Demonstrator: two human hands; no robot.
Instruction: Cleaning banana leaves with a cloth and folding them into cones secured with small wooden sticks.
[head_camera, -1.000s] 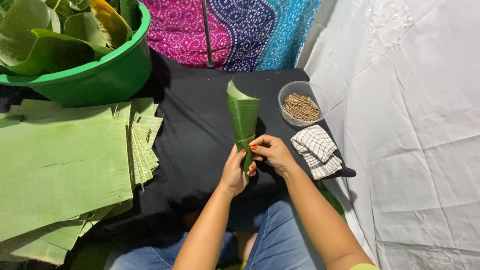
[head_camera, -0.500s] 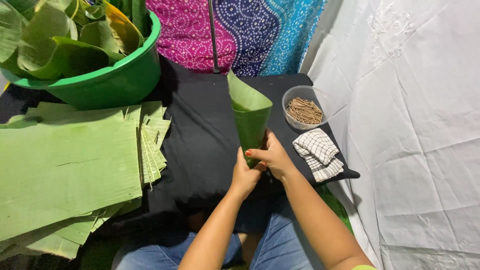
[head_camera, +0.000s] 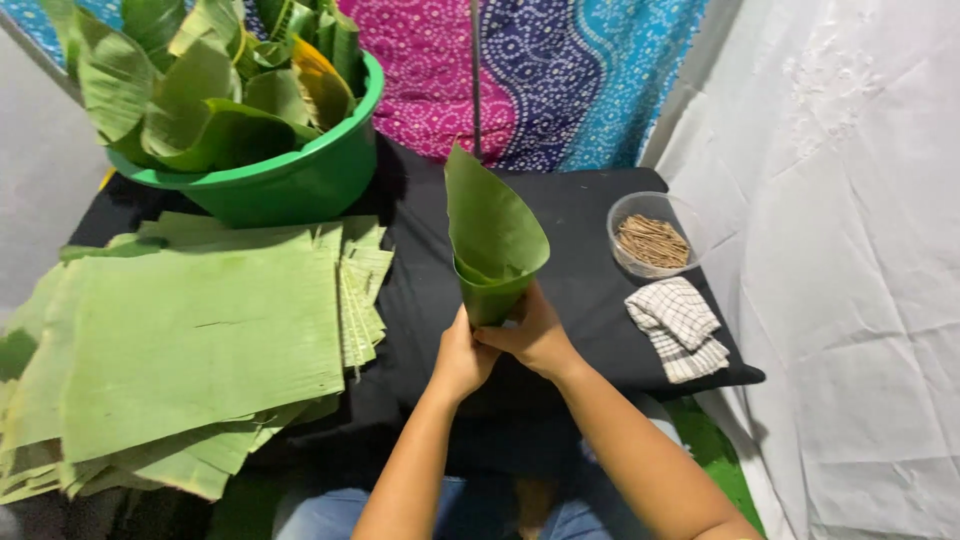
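Observation:
A green banana leaf rolled into a cone stands upright over the black cloth, mouth up. My left hand wraps the cone's narrow bottom from the left. My right hand grips the same lower end from the right, fingers over the leaf's overlap. The cone's tip is hidden inside my hands. A thick stack of flat cut leaf sheets lies to the left of my hands.
A green plastic basin full of rolled leaf cones sits at the back left. A clear bowl of thin sticks and a folded checked cloth lie to the right. White fabric hangs along the right side, patterned cloth behind.
The cone has widened at the mouth and sits more upright. Both hands have stayed on its lower end while the view moved closer.

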